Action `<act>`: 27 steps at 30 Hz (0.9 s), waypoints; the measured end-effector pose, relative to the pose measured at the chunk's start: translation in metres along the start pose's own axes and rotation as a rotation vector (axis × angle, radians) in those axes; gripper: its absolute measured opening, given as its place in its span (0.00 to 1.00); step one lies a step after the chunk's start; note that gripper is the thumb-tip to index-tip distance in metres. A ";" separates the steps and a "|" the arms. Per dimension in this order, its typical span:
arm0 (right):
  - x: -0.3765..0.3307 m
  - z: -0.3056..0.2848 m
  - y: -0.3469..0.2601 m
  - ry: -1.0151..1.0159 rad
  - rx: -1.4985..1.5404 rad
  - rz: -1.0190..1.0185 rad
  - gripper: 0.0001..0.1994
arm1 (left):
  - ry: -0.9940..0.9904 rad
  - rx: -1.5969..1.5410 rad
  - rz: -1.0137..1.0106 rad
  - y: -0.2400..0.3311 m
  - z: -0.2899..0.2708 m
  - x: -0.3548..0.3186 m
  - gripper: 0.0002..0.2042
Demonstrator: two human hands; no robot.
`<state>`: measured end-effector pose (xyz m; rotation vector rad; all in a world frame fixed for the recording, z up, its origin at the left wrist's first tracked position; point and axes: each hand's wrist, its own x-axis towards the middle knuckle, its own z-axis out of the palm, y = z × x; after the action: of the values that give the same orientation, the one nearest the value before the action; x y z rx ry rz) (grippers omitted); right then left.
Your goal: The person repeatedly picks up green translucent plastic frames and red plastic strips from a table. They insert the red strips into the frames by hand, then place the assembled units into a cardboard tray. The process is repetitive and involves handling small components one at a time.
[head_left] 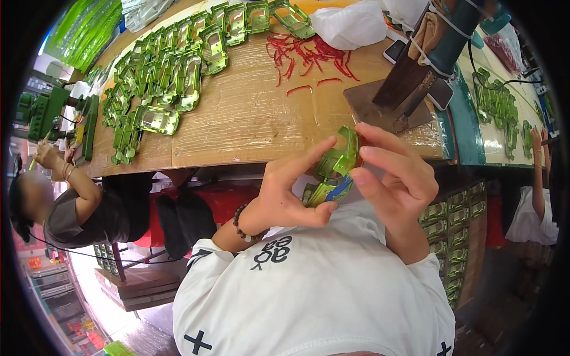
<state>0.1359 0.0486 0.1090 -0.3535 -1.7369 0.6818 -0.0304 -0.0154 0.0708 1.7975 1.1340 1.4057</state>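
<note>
At the left, a co-worker is seated beside a green machine; the face is blurred. Next, green housings lie in crowded rows on the worktop; they overlap, so individual outlines are partly hidden. The left hand, wearing a beaded bracelet, has its grip closed on a green housing, which is held tilted in front of the worktop edge. A blue piece shows at its lower side, partly covered. Red strips lie tangled behind. The right hand has a narrow grip, fingertips at the housing's right edge; whether it pinches the housing or the red sliver there cannot be determined. Farther right, a metal stand partly covers a phone. At the far right, a second person is cut off.
</note>
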 end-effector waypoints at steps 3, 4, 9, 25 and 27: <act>-0.002 0.000 -0.002 -0.013 -0.013 0.024 0.13 | 0.012 -0.006 0.037 0.000 -0.001 0.001 0.36; -0.003 0.000 -0.001 -0.019 -0.005 0.028 0.13 | 0.012 -0.004 0.041 0.000 -0.001 0.001 0.36; -0.011 0.009 -0.003 0.042 -0.009 -0.004 0.13 | 0.036 -0.002 0.109 -0.003 0.004 0.003 0.36; -0.026 0.012 0.006 0.106 0.196 0.072 0.23 | 0.083 0.080 0.176 -0.004 0.016 0.002 0.34; -0.028 0.006 0.007 0.046 0.107 0.059 0.25 | 0.110 0.029 0.182 -0.009 0.021 -0.001 0.34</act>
<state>0.1369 0.0363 0.0823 -0.3448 -1.6443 0.8005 -0.0129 -0.0111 0.0568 1.9039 1.0724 1.6189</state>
